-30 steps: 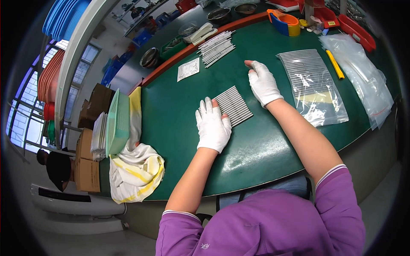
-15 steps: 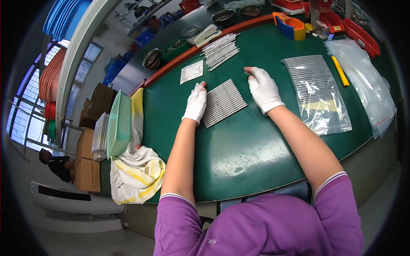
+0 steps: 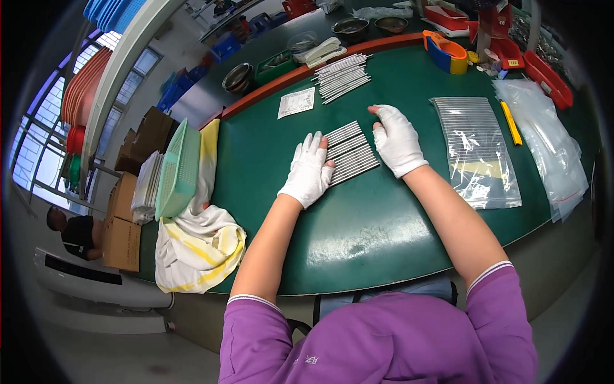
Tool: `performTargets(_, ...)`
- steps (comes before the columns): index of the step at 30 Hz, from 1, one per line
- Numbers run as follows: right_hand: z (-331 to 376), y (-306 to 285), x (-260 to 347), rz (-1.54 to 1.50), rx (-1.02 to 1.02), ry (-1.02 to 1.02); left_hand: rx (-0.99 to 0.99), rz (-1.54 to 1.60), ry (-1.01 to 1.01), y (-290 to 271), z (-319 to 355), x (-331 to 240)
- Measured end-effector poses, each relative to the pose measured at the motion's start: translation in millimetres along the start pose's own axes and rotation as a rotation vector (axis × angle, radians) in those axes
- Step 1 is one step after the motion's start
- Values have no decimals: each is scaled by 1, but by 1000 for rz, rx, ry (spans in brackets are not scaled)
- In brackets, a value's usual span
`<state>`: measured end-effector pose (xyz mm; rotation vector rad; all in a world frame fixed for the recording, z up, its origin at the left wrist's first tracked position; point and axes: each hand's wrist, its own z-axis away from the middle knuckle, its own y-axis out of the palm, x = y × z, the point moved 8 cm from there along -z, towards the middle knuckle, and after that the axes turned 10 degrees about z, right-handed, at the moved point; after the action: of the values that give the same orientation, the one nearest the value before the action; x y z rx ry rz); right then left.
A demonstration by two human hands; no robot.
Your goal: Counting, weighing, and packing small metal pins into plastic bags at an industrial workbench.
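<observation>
A row of thin grey metal rods [image 3: 353, 153] lies side by side on the green table, with narrow dark gaps splitting it into groups. My left hand [image 3: 307, 170], in a white glove with bare fingertips showing, lies at the left ends of the rods. Its fingers are stretched out, and the thumb side touches the rods. Just off their right ends, my right hand [image 3: 398, 142] stands on edge in a similar glove, fingers slightly curved and apart, holding nothing. A looser pile of rods [image 3: 342, 77] lies farther back, beside a white paper slip [image 3: 296, 103].
At right lie a clear bag of rods [image 3: 476, 150], a yellow cutter [image 3: 510, 123] and empty plastic bags [image 3: 543, 144]. An orange-and-blue tape dispenser [image 3: 446, 54] and red bins [image 3: 547, 77] stand behind. A green basket [image 3: 179, 169] and a cloth [image 3: 198, 246] are at left.
My left hand has turned from upright to flatter, its fingers spreading at the rods' left ends. Gaps have opened within the row. My right hand has come closer to its right side.
</observation>
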<state>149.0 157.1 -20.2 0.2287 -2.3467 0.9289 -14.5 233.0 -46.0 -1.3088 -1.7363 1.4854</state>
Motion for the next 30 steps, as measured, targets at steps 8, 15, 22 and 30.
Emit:
performTargets(8,31,20,66,355,216,-486,-15,42,-6,-10,50,-68)
performTargets(15,61,31,79,432,503,-565,-630,476,-260,-50,86,0)
performTargets(22,96,2,95,444,594,-611,-863,726,-514,-46,88,81)
performTargets(30,96,2,96,475,653,-626,-865,1086,-565,-35,89,85)
